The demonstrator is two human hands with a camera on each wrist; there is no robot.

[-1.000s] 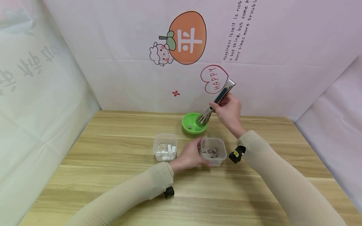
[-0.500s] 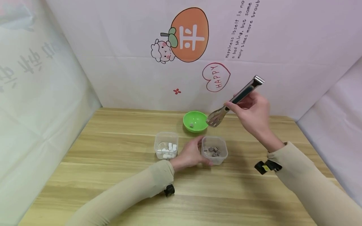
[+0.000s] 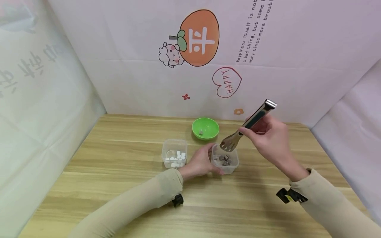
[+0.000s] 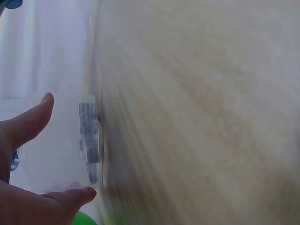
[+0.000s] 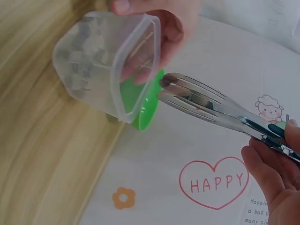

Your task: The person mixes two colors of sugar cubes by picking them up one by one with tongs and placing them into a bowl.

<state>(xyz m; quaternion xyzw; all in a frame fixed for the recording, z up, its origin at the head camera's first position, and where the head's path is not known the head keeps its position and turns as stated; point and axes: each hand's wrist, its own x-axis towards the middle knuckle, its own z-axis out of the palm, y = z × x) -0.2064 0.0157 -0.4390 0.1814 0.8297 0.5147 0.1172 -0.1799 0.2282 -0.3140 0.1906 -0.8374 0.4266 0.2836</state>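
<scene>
My right hand (image 3: pixel 272 140) grips metal tongs (image 3: pixel 253 122) with dark green handle inlays. Their slotted tips hang over the rim of a clear plastic container (image 3: pixel 227 169) that has several brown cubes (image 3: pixel 225 160) at the bottom. In the right wrist view the tongs (image 5: pixel 206 101) have their tips a little apart, close to the container's opening. My left hand (image 3: pixel 200 162) holds that container from its left side, thumb at the near side and fingers at the far side. The left wrist view shows the left hand (image 4: pixel 28 154) spanning the container wall (image 4: pixel 51 145).
Behind the container is a green bowl (image 3: pixel 208 127) with one small brownish cube (image 3: pixel 201 132) inside. Left of my left hand stands a second clear container (image 3: pixel 174 144) with several white cubes (image 3: pixel 178 155). A printed white cloth (image 3: pixel 134 82) backs the wooden table (image 3: pixel 134 132).
My right hand has moved the tongs from over the green bowl to the right, then down and nearer, over the container with the brown cubes. My left hand has stayed in place.
</scene>
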